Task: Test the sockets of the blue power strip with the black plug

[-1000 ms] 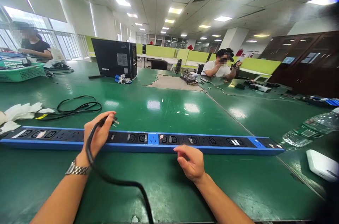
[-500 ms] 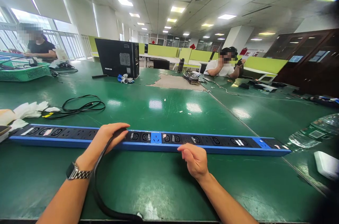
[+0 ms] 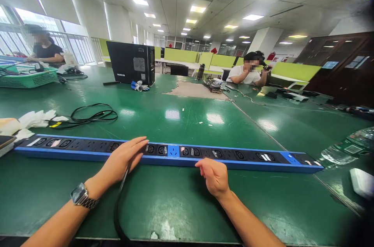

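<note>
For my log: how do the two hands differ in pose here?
The left hand lies flat, fingers extended, on the power strip over a black cable; the right hand is loosely curled at the strip's front edge. The left wrist wears a watch; the right is bare.

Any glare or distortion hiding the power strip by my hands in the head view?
Head view: ceiling-light glare sits on the green table beyond the power strip, whose sockets stay readable; wide-angle bending and dark blur at right edge; left hand covers some sockets; right hand sharp.
</note>
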Tool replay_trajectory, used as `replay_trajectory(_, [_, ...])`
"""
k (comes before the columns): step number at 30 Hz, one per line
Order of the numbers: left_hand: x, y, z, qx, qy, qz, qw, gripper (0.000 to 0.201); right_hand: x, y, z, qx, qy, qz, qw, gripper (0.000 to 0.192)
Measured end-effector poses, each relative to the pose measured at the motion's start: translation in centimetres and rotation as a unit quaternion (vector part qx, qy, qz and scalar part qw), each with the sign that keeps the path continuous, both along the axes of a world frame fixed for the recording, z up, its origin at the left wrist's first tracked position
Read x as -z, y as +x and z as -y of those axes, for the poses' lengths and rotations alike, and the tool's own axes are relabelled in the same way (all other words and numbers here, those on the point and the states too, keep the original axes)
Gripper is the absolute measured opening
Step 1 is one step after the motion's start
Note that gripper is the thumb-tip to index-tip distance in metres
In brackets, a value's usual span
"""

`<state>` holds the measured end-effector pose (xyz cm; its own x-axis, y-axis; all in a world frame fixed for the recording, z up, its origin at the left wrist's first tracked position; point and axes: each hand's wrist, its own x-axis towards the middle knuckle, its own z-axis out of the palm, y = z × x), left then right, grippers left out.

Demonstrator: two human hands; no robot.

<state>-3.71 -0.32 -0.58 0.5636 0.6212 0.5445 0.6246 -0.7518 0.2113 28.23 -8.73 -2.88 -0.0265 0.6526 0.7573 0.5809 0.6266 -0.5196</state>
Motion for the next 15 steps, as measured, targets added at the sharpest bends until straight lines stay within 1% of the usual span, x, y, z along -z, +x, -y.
replay_trajectory(3, [-0.1, -0.5, -0.3, -0.026, -0.042, 0.033, 0.998, 0.043, -0.2, -0.1, 0.0, 0.006, 0.007, 0.003, 1.000, 0.037])
replay_trajectory(5, [-0.4, -0.9, -0.5, -0.028, -0.066, 0.047, 0.996, 0.042, -0.4, -0.1, 0.0, 0.010, 0.014, 0.006, 1.000, 0.037])
replay_trajectory(8, [-1.5, -0.7, -0.8, -0.027, -0.063, 0.100, 0.993, 0.040, -0.6, -0.3, 0.0, 0.017, 0.014, 0.010, 1.000, 0.038])
replay_trajectory(10, [-2.6, 0.5, -0.7, -0.038, -0.041, 0.139, 0.989, 0.040, -0.7, -0.3, -0.1, 0.019, 0.011, 0.010, 1.000, 0.038])
replay_trajectory(11, [-3.0, 1.4, -0.6, -0.036, -0.027, 0.142, 0.989, 0.040, -0.7, -0.3, -0.1, 0.019, 0.011, 0.010, 1.000, 0.039])
replay_trajectory(13, [-3.7, 3.8, -0.3, -0.007, -0.020, 0.101, 0.995, 0.039, -0.7, -0.3, -0.1, 0.020, 0.012, 0.010, 1.000, 0.039])
replay_trajectory(15, [-3.8, 6.4, 0.0, 0.006, -0.046, 0.056, 0.997, 0.035, -0.7, -0.3, -0.1, 0.024, 0.011, 0.010, 1.000, 0.040])
